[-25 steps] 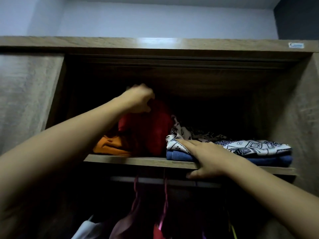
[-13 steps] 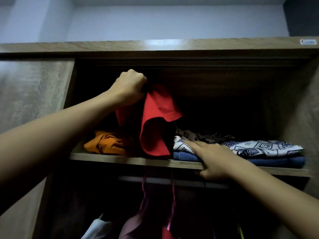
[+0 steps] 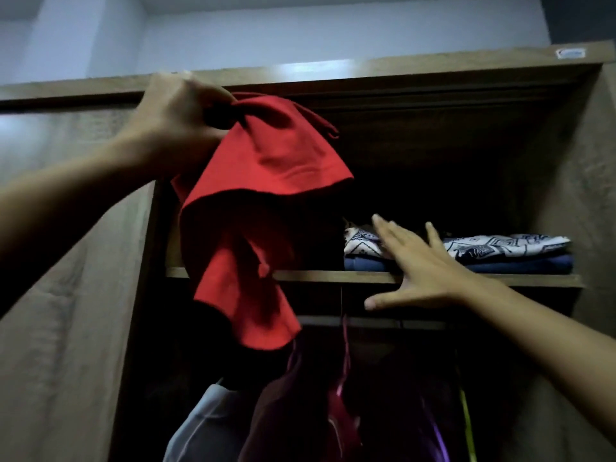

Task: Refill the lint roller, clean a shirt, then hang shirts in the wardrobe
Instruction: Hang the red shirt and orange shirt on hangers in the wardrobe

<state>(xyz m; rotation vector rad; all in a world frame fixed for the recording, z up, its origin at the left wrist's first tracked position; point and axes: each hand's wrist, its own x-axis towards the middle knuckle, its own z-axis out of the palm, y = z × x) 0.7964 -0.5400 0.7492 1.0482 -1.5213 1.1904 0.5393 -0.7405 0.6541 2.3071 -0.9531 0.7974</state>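
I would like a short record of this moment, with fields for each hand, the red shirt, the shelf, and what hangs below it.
left hand: raised, grips the red shirt by its bunched top
red shirt: hangs loose in front of the shelf
right hand: open, fingers spread, at the folded stack; contact unclear
shelf: patterned cloth folded on top of blue cloth
below shelf: hanging garments, dim
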